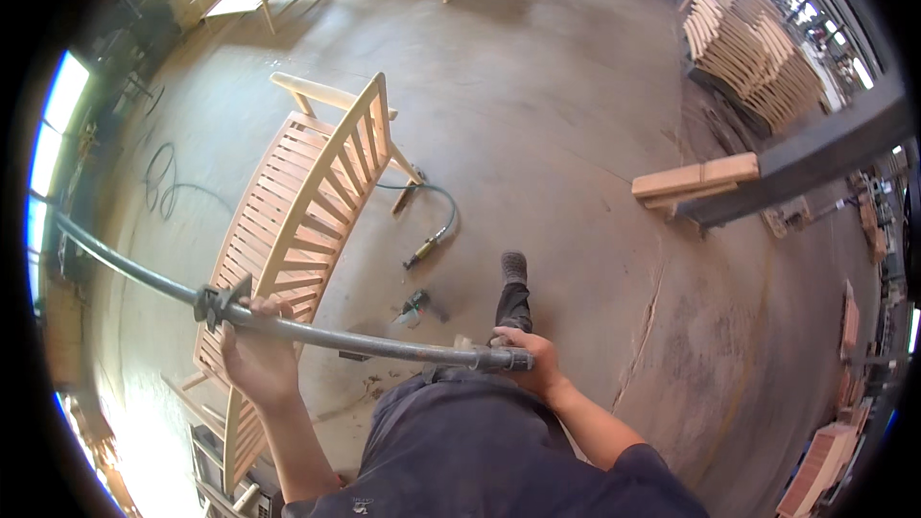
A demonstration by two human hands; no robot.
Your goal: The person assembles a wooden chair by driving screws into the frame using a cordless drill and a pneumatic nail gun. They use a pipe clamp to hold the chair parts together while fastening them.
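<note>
"how does the long grey metal bar [374, 344] look?"
"dull, tubular, with a black clamp block [219, 306]."
"where?"
"before the dark-clothed torso [460, 436], left grip [257, 360] and right grip [543, 357] both wrapped around it."

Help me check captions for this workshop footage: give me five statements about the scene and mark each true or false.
1. The left hand and the right hand are both on one long grey bar. True.
2. The left hand is at the bar's right-hand end. False: the right hand is there; the left hand is beside the black bracket.
3. A slatted wooden bench stands toward the person's left. True.
4. A yellowish tool joined to a dark hose lies on the floor. True.
5. The bench's seat is covered by a thick cushion. False: its seat is bare wooden slats.
</note>
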